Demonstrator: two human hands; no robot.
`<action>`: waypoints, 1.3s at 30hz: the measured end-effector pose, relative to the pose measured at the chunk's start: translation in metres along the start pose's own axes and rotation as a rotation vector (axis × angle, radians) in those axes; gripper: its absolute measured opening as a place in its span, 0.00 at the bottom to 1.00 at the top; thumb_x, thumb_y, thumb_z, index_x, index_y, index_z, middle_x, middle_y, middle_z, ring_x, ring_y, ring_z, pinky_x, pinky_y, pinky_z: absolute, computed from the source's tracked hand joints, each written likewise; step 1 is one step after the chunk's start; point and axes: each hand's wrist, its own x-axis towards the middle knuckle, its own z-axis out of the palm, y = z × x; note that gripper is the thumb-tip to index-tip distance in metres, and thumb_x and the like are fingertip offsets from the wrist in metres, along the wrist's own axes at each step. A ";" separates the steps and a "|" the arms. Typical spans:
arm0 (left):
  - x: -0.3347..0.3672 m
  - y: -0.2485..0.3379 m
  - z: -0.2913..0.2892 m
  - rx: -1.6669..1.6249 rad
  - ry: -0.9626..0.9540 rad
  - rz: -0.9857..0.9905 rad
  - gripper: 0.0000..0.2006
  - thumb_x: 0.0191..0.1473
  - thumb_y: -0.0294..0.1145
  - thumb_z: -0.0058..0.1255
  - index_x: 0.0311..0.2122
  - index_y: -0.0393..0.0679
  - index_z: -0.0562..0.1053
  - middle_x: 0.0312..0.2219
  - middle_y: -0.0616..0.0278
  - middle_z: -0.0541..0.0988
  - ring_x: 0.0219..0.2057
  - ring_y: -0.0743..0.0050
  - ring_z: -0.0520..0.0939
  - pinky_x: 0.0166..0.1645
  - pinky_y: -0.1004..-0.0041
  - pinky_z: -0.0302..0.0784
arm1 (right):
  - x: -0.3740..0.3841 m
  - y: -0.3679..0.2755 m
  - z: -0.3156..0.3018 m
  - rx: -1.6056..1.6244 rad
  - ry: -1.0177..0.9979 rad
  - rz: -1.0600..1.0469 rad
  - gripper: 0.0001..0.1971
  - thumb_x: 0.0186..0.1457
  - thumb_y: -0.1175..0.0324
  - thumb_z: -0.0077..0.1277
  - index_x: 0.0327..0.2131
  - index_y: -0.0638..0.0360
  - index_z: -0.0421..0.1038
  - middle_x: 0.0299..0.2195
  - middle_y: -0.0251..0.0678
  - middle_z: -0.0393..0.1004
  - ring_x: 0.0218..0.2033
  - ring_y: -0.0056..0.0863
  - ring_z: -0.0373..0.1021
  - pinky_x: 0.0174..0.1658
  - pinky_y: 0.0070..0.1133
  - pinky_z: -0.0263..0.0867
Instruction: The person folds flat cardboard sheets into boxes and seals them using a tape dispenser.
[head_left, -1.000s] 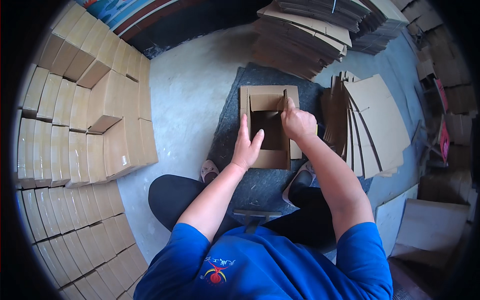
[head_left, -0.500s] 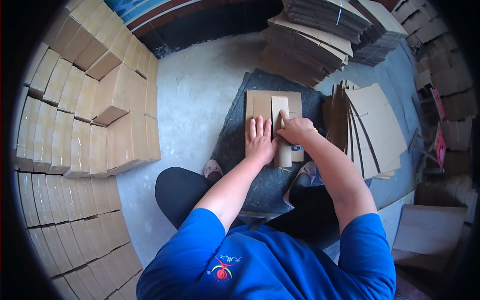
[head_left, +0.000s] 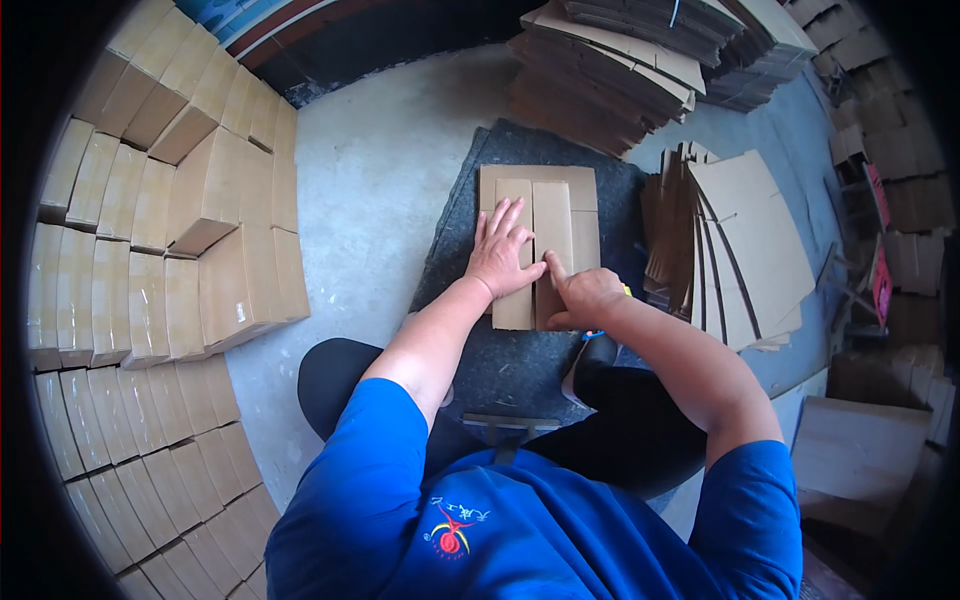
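On a dark mat (head_left: 460,215) between my knees lies a brown cardboard carton (head_left: 586,195), two long flaps meeting along a narrow seam. My left hand (head_left: 498,250) rests palm down across the left flap, its fingers spread and its thumb reaching over the seam. My right hand (head_left: 585,295) presses its stretched index finger onto the right flap, near the left thumb. Its other fingers curl under. A small blue thing (head_left: 592,333) shows below that hand and a bit of yellow (head_left: 627,290) beside it; I cannot make out what they belong to.
Rows of cardboard boxes (head_left: 150,280) are stacked along the left. Flat cardboard sheets (head_left: 755,240) lean fanned out to the right of the mat. Higher piles of flat cardboard (head_left: 600,75) stand at the far side, with more boxes (head_left: 915,150) at the far right.
My left hand has shifted left, with its fingers spread wider. My right hand has come down the right flap toward me. The flap's raised near end now lies flatter.
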 end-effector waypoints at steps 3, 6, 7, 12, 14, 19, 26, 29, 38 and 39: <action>0.023 -0.010 0.007 0.028 0.000 0.037 0.13 0.53 0.46 0.50 0.38 0.50 0.76 0.66 0.55 0.54 0.69 0.55 0.46 0.70 0.48 0.37 | -0.003 0.004 -0.009 0.010 -0.029 0.009 0.65 0.39 0.33 0.60 0.67 0.64 0.33 0.37 0.45 0.79 0.39 0.39 0.77 0.43 0.29 0.71; 0.045 -0.012 0.014 -0.038 0.062 -0.012 0.10 0.56 0.43 0.46 0.35 0.50 0.75 0.66 0.56 0.55 0.68 0.54 0.48 0.68 0.46 0.43 | -0.003 0.002 -0.002 -0.002 -0.027 -0.023 0.66 0.39 0.33 0.59 0.66 0.65 0.31 0.35 0.48 0.78 0.35 0.42 0.77 0.38 0.32 0.72; 0.051 -0.013 0.013 -0.038 0.058 -0.001 0.11 0.56 0.42 0.46 0.36 0.49 0.75 0.66 0.56 0.54 0.68 0.53 0.48 0.68 0.46 0.45 | -0.003 0.002 0.002 0.003 -0.039 -0.027 0.66 0.39 0.33 0.59 0.66 0.65 0.31 0.35 0.48 0.78 0.35 0.42 0.77 0.38 0.32 0.72; 0.072 -0.015 0.014 -0.034 0.128 -0.142 0.21 0.59 0.43 0.44 0.56 0.52 0.66 0.64 0.61 0.58 0.67 0.60 0.54 0.64 0.54 0.59 | 0.000 -0.005 0.012 0.047 0.123 -0.016 0.62 0.42 0.34 0.57 0.66 0.69 0.36 0.37 0.49 0.76 0.33 0.40 0.77 0.36 0.30 0.72; 0.074 -0.011 0.013 -0.018 0.135 -0.172 0.21 0.59 0.43 0.44 0.56 0.51 0.67 0.61 0.59 0.63 0.64 0.59 0.59 0.63 0.59 0.62 | 0.000 -0.001 0.018 0.053 0.163 -0.037 0.61 0.42 0.34 0.57 0.65 0.69 0.39 0.37 0.49 0.76 0.33 0.39 0.77 0.36 0.31 0.73; 0.069 -0.004 0.017 0.066 0.210 -0.208 0.20 0.58 0.43 0.45 0.54 0.49 0.69 0.58 0.60 0.66 0.62 0.59 0.61 0.60 0.59 0.65 | 0.007 -0.005 0.017 0.060 0.234 -0.072 0.58 0.43 0.34 0.57 0.64 0.70 0.44 0.36 0.49 0.76 0.33 0.41 0.77 0.36 0.31 0.73; 0.016 0.004 0.023 -0.133 0.282 -0.293 0.25 0.52 0.41 0.55 0.55 0.46 0.68 0.59 0.52 0.62 0.58 0.48 0.65 0.58 0.60 0.69 | 0.011 0.011 0.021 0.032 0.227 -0.130 0.53 0.47 0.34 0.53 0.64 0.66 0.46 0.38 0.44 0.77 0.33 0.41 0.77 0.36 0.32 0.73; -0.022 0.018 0.022 -0.116 0.190 -0.300 0.30 0.56 0.43 0.52 0.62 0.49 0.61 0.66 0.50 0.51 0.60 0.46 0.65 0.58 0.59 0.69 | 0.013 0.018 0.024 0.138 0.306 -0.114 0.37 0.53 0.43 0.52 0.56 0.64 0.58 0.36 0.45 0.78 0.37 0.40 0.76 0.41 0.32 0.73; -0.006 0.017 -0.001 -0.168 -0.161 -0.541 0.42 0.56 0.50 0.52 0.69 0.58 0.42 0.67 0.42 0.38 0.59 0.42 0.67 0.58 0.61 0.70 | 0.046 0.049 -0.010 0.369 0.153 0.197 0.32 0.46 0.42 0.59 0.40 0.66 0.76 0.38 0.51 0.78 0.42 0.43 0.75 0.46 0.31 0.70; 0.008 0.029 -0.016 -0.123 -0.368 -0.585 0.48 0.55 0.54 0.52 0.69 0.52 0.34 0.66 0.36 0.39 0.61 0.40 0.64 0.62 0.62 0.64 | 0.057 0.060 0.002 0.396 0.069 0.129 0.32 0.47 0.41 0.57 0.38 0.67 0.78 0.39 0.51 0.78 0.42 0.44 0.75 0.46 0.32 0.70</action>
